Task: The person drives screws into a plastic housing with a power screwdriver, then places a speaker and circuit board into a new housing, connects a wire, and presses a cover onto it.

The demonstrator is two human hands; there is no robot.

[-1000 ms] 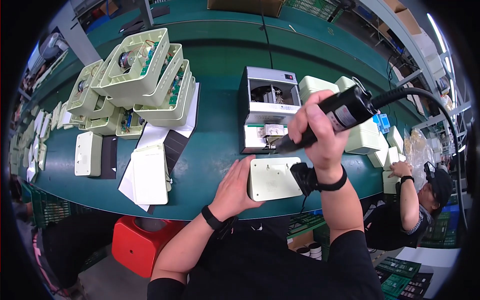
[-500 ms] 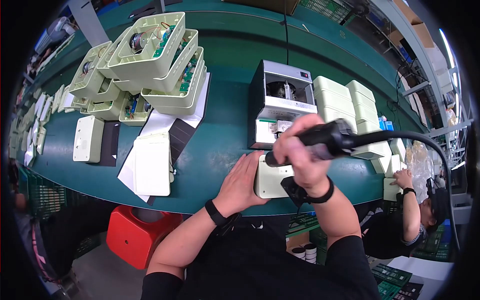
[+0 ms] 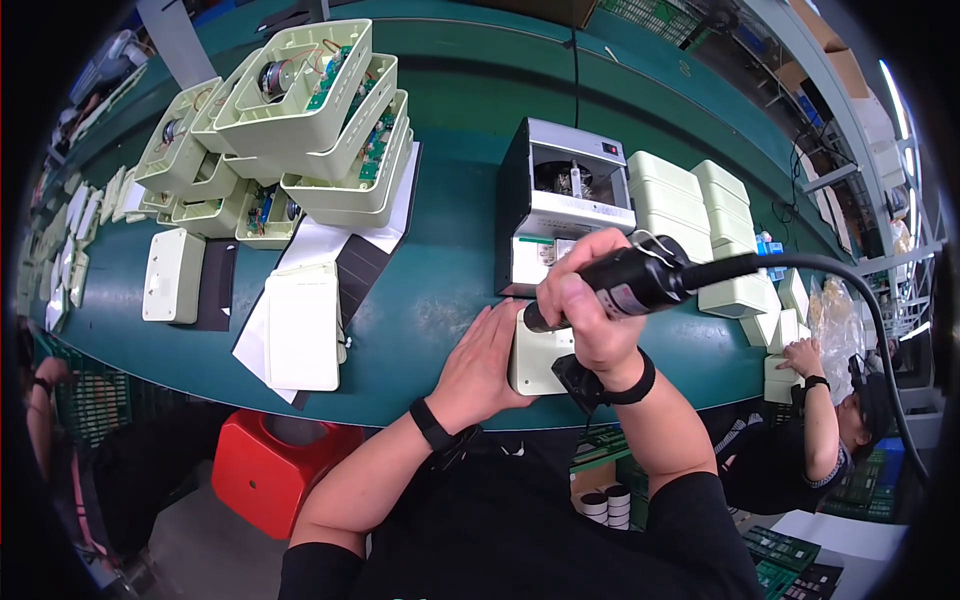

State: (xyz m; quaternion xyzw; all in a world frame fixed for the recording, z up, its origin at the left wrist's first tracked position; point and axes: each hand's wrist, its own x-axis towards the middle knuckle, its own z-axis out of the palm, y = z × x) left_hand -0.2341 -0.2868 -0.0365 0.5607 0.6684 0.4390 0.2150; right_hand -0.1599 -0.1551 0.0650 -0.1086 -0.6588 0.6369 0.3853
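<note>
My right hand (image 3: pixel 590 315) is wrapped round a black electric screwdriver (image 3: pixel 632 277), whose thick cable runs off to the right. The tool's front end points down at the far left corner of a cream plastic housing (image 3: pixel 537 368) at the table's near edge. My right hand and its wrist gear hide much of this housing. Against its left side lies my left hand (image 3: pixel 478 362), fingers stretched along the wall and thumb at the near edge, holding it. Just beyond the housing stands a screw feeder (image 3: pixel 570 185), a black and silver machine with an open front.
Stacked open housings (image 3: pixel 300 120) with circuit boards and wires stand at the far left. Nearer are cream cover plates (image 3: pixel 303 330) on paper and a closed housing (image 3: pixel 172 277). More cream housings (image 3: pixel 665 195) are piled right of the feeder. A red stool (image 3: pixel 265 470) stands below; a co-worker's hand (image 3: pixel 803 357) is at right.
My right hand and the screwdriver have shifted slightly left, and the tool has turned a little. My left hand stays against the housing. A person's arm has come into view at the far left.
</note>
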